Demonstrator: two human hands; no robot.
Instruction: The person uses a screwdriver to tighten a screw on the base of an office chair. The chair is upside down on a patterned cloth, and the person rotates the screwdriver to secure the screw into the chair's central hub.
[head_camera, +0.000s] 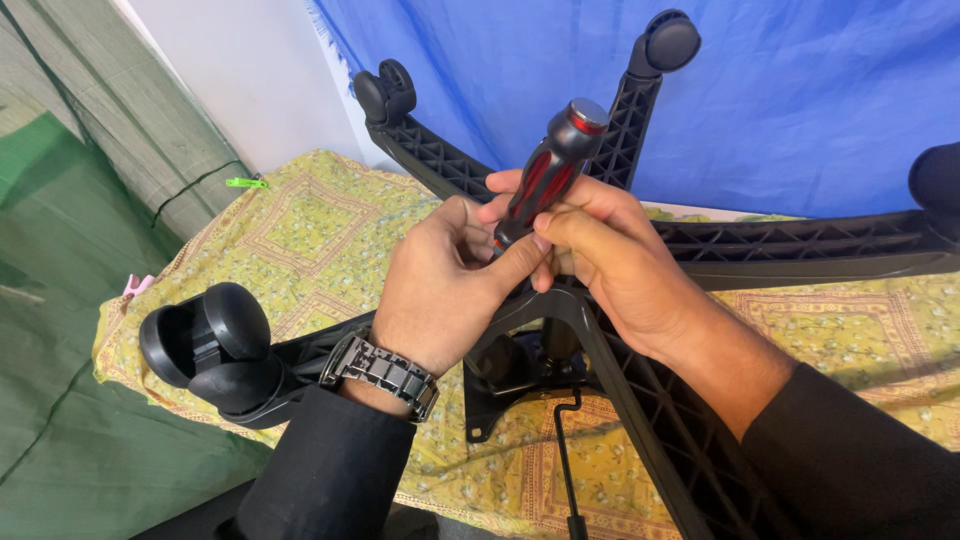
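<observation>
A blue sheet (800, 90) hangs behind the grip, and a yellow patterned cloth (310, 230) covers the table under it. On the cloth lies a black star-shaped chair base (800, 245), upside down, its ribbed arms running out from the hub just below the hands — one arm to the near left, two up and behind, one far right, one down toward the viewer. Each of the three arms on the left and behind ends in a black caster: one (215, 345) low and left of the grip, one (385, 92) above and left, one (668, 42) above and right.

Both hands meet over the hub. The left hand (445, 290), a metal watch (380, 372) on its wrist, and the right hand (610, 265) are closed together on the lower end of a screwdriver (553, 165) — its red-and-black handle sticks up and tilts right, above the fingers. The shaft is hidden behind the hands.
</observation>
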